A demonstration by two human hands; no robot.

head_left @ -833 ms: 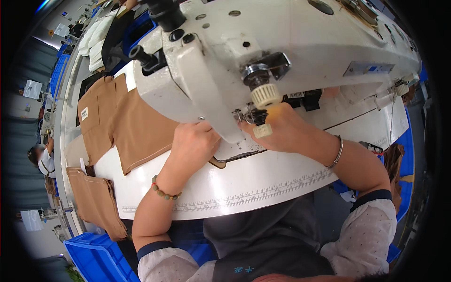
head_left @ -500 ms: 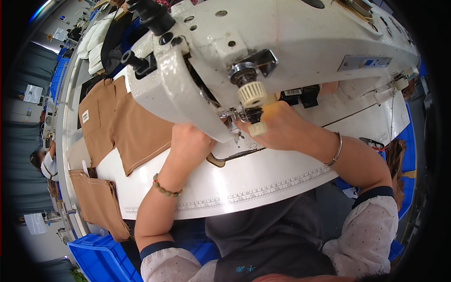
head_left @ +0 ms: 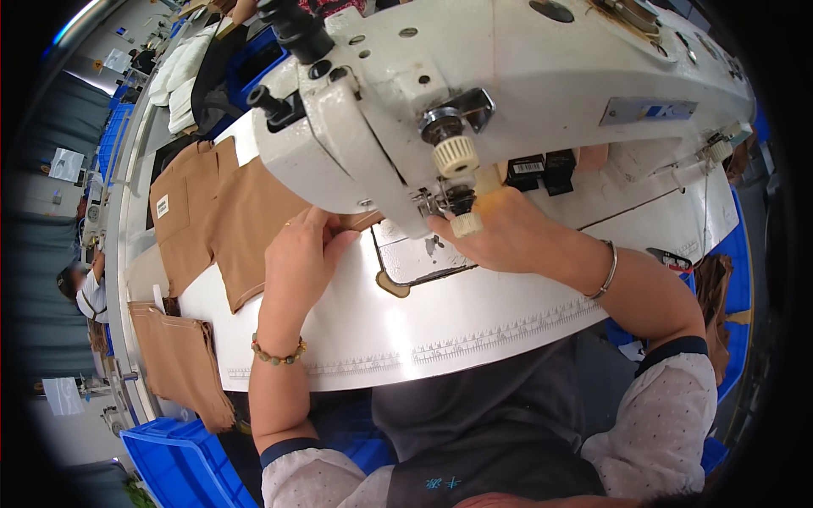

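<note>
A white sewing machine (head_left: 542, 76) stands over the white table (head_left: 339, 330), its head between me and the far side. My left hand (head_left: 298, 258) is closed at the edge of brown fabric (head_left: 362, 221), left of the presser foot (head_left: 430, 203); a narrow piece runs from its fingers toward the foot. My right hand (head_left: 500, 233) lies right of the needle area, fingers bent in behind the tension knob (head_left: 466, 224). Its fingertips are partly hidden, so what they grip cannot be made out. Larger brown cut pieces (head_left: 246, 224) spread to the left.
A brown stack (head_left: 178, 356) hangs over the table's left edge, above a blue crate (head_left: 186, 461). Small black boxes (head_left: 527, 169) sit under the machine arm. A red-and-black tool (head_left: 671, 259) lies at right. Another person (head_left: 91, 292) is far left.
My left hand has shifted left, away from the needle, and now shows its fingers at the fabric. My right hand stays nearly in place. The view has moved slightly.
</note>
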